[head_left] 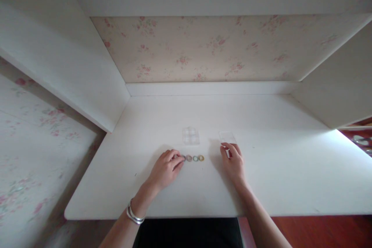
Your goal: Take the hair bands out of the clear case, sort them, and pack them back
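Your desk [261, 170] is plain white. The small rings [195, 158] at centre frame run pink, green and amber. Behind them sits a clear box [191, 135] and a clear lid [227, 136]. The wallpaper [203, 50] at the top is cream with pink flowers; your bracelet [133, 215] is silver.

— What do you see around your worktop [261, 186]?
— It is white. Behind it stands floral wallpaper [203, 46], with white panels at each side.
— And below?
— A red-brown floor [319, 232] at your right.
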{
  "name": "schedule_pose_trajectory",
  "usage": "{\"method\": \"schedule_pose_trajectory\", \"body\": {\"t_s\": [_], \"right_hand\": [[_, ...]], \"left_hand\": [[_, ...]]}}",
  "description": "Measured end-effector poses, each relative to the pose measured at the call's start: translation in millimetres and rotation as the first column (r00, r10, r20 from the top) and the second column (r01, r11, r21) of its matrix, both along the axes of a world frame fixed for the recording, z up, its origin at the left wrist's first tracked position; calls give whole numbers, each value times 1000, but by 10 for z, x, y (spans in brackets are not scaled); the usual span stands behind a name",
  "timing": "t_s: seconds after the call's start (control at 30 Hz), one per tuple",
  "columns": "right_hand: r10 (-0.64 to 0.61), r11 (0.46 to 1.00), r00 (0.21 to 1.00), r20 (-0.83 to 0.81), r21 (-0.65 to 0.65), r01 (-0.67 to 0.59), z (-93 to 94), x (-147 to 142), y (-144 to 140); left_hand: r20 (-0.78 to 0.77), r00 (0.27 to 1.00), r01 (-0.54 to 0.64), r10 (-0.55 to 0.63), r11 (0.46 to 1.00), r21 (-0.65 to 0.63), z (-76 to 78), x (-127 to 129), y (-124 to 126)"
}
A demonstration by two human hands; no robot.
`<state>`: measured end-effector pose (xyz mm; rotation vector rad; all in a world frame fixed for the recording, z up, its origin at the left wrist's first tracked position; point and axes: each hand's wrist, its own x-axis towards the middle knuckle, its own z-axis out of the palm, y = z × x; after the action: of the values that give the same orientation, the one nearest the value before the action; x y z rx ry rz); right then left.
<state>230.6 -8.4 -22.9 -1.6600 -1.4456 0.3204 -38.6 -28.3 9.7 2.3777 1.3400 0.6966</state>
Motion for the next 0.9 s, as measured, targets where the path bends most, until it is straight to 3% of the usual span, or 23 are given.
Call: {"method": "schedule_pose_trajectory", "body": {"t_s": [0.23, 0.57, 0.9], "right_hand": [[-10, 998, 996, -93, -59, 4, 1, 35, -13], [2, 999, 985, -172, -45, -10, -25, 58, -1], [30, 998, 983, -183, -47, -39, -17, 93, -10]], "left_hand": [[-44, 999, 3, -1, 999, 52, -44, 93, 27], [137, 987, -80, 83, 997, -21, 22, 161, -9], [190, 966, -179, 178, 984, -10, 63, 321, 495]]}}
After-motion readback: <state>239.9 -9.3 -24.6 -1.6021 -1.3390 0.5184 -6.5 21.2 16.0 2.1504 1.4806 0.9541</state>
